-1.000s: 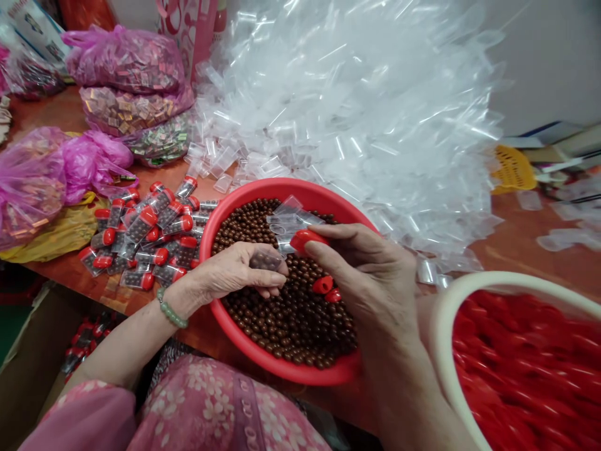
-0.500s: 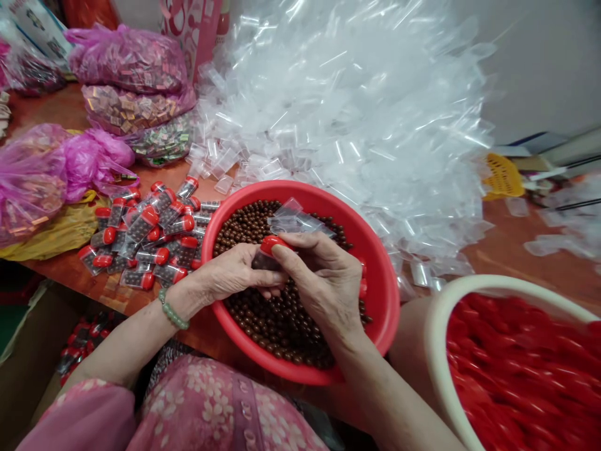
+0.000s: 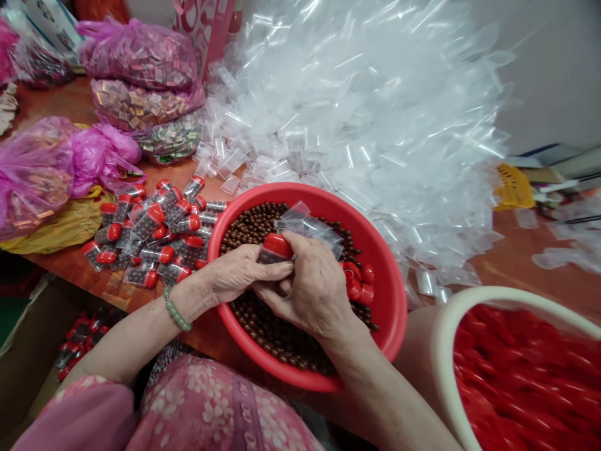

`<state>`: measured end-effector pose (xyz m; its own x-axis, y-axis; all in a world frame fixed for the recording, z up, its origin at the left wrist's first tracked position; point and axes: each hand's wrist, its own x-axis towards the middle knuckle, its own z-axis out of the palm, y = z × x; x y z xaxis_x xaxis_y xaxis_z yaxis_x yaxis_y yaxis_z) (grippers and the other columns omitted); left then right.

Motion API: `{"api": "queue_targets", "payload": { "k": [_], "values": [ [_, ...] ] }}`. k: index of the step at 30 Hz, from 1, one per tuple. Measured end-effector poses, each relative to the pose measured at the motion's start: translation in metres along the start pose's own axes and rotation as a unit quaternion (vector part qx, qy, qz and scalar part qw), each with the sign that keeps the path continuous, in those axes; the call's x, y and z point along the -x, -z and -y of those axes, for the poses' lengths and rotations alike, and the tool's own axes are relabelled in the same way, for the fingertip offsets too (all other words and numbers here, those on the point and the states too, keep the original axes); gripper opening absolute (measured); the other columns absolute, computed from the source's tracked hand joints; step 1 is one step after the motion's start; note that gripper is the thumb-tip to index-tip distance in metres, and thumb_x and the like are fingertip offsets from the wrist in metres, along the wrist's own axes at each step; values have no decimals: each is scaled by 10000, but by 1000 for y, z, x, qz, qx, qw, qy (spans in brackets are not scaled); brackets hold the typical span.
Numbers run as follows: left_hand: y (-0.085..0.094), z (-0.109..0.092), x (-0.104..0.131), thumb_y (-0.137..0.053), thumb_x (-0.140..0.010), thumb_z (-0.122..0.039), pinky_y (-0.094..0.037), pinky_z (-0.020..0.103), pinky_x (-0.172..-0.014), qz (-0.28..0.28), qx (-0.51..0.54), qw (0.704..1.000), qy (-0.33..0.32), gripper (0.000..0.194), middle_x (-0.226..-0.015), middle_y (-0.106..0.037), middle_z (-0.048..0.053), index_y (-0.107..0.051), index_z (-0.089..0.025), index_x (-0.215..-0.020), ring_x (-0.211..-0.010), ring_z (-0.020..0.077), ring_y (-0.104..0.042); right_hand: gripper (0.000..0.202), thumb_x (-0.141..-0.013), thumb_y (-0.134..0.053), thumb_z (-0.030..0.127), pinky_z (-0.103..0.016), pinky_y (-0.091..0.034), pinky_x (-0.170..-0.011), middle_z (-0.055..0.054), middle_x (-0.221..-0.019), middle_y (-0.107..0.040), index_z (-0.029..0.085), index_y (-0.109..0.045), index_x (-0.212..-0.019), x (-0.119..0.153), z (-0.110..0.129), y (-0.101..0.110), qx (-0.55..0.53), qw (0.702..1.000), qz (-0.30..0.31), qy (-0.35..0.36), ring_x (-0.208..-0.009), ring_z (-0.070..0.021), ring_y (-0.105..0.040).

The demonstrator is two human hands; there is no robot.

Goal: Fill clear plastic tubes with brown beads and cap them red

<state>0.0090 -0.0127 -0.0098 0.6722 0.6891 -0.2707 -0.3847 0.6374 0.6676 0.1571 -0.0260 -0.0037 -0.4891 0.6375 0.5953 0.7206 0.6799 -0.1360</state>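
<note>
As both hands meet above the red bowl (image 3: 398, 307), I see the left hand (image 3: 235, 272) grasping a small box (image 3: 267, 257) topped by a red lid (image 3: 278, 243), with the right hand (image 3: 314, 285) curled around it from the right. Brown balls (image 3: 253, 224) lie below, beside loose lids (image 3: 360, 289). Filled boxes (image 3: 153, 228) are heaped left, clear containers (image 3: 370, 119) far, and a pale tub (image 3: 442, 351) of red pieces (image 3: 521, 369) stands near right.

Vials (image 3: 149, 222) left of basin (image 3: 397, 300), bucket (image 3: 442, 341) right
</note>
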Motion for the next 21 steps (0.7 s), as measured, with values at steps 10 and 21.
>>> {"api": "queue_targets", "payload": {
  "k": [10, 21],
  "values": [
    [2, -2, 4, -870, -564, -415, -369, 199, -573, 33, -16, 999, -11, 442, -546, -529, -32, -560, -100, -560, -539, 48, -465, 554, -785, -650, 429, -376, -460, -670, -110, -824, -635, 98, -453, -1183, -3, 1, 1, 68, 995, -46, 51, -733, -246, -608],
    [-9, 5, -4, -447, -929, -351, -415, 218, -621, -170, -16, 984, -57, 359, -579, -517, -20, -547, -157, -643, -571, 87, -460, 612, -817, -637, 406, -380, -497, -700, -159, -926, -647, 72, -423, -1283, 0, 5, -5, 71, 992, -54, 86, -829, -270, -611]
  ]
}}
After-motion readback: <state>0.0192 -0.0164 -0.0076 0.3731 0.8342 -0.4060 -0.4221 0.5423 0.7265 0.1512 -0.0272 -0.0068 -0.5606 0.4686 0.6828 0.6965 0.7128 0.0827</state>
